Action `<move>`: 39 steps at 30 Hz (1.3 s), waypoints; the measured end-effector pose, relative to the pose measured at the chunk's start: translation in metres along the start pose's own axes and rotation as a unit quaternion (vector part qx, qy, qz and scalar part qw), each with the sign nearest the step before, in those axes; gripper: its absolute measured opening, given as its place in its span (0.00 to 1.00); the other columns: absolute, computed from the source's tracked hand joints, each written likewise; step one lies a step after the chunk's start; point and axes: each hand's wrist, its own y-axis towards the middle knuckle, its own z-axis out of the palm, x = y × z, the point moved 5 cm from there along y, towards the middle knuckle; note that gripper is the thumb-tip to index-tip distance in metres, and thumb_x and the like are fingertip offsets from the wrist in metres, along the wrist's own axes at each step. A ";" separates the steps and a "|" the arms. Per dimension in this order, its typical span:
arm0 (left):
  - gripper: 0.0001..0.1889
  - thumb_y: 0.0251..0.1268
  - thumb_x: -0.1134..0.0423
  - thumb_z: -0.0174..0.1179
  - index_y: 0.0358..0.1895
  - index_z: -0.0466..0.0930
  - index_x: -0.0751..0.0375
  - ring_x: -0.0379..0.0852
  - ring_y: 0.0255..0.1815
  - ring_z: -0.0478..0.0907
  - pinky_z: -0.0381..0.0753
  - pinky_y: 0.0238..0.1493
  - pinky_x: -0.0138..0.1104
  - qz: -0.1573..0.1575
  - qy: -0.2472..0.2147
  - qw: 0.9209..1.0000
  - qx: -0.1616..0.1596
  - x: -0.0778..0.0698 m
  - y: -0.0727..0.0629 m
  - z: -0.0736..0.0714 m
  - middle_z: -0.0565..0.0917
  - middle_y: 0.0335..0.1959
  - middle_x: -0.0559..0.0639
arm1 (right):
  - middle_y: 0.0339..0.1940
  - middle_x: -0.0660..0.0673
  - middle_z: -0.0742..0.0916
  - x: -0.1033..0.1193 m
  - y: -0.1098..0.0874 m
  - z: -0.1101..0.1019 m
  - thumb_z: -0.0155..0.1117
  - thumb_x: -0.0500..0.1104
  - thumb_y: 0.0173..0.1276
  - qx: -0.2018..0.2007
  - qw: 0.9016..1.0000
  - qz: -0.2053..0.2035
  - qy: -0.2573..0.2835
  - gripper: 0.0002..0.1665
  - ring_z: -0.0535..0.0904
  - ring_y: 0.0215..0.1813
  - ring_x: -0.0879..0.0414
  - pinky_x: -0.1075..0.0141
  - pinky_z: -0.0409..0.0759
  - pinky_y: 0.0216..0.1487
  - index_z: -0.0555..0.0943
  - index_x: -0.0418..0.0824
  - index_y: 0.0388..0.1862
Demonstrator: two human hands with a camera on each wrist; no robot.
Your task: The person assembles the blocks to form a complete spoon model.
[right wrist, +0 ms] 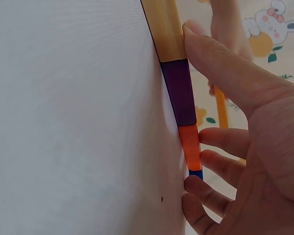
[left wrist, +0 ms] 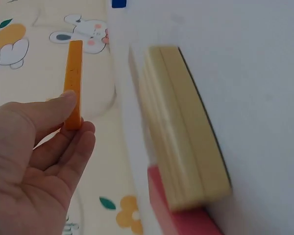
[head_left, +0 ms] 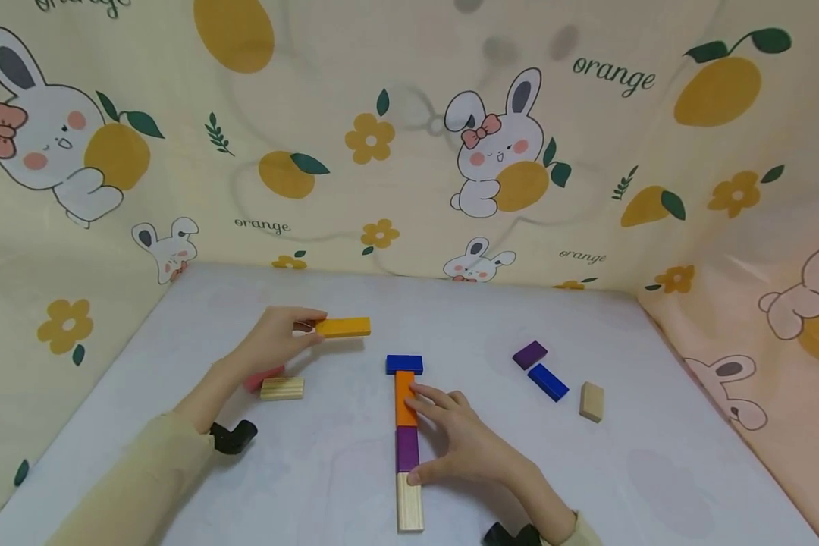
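Observation:
My left hand (head_left: 276,335) pinches one end of a yellow block (head_left: 344,327) between thumb and fingers, above the table's left half. In the left wrist view the yellow block points away from the hand. My right hand (head_left: 469,438) lies along the right side of a straight row of blocks. Its fingertips touch the orange block (head_left: 405,402), and its thumb rests against the plain wooden block (head_left: 410,508) at the near end. Between these two sits a purple block (head_left: 406,449). A blue block (head_left: 404,365) lies crosswise at the row's far end.
Left of the row, a second wooden block (head_left: 282,389) lies by a red block (head_left: 262,378), partly behind the left wrist. Toward the right are another purple block (head_left: 529,355), another blue block (head_left: 548,382) and another wooden block (head_left: 591,402). A printed cloth (head_left: 409,189) stands behind.

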 end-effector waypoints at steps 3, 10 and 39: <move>0.21 0.62 0.70 0.67 0.59 0.79 0.70 0.50 0.49 0.82 0.80 0.53 0.43 0.004 -0.011 1.000 0.003 -0.001 0.011 0.009 0.82 0.55 0.58 | 0.79 0.53 0.59 0.000 0.000 -0.002 0.74 0.72 0.46 -0.002 1.000 -0.001 0.002 0.59 0.59 0.66 0.49 0.44 0.69 0.62 0.67 0.51 0.75; 0.21 0.63 0.69 0.66 0.59 0.79 0.69 0.47 0.48 0.80 0.80 0.53 0.39 -0.032 -0.013 0.999 0.032 0.000 0.037 0.037 0.83 0.54 0.56 | 0.79 0.53 0.59 0.001 0.001 -0.002 0.73 0.72 0.48 0.005 1.000 0.004 0.004 0.58 0.59 0.66 0.49 0.43 0.69 0.62 0.66 0.52 0.76; 0.19 0.60 0.68 0.70 0.55 0.83 0.61 0.44 0.48 0.78 0.76 0.58 0.41 -0.046 0.037 0.993 0.107 -0.015 0.058 0.092 0.84 0.49 0.47 | 0.79 0.54 0.59 -0.001 0.001 0.001 0.72 0.73 0.47 0.002 1.000 -0.003 0.001 0.59 0.60 0.65 0.51 0.45 0.69 0.61 0.66 0.52 0.76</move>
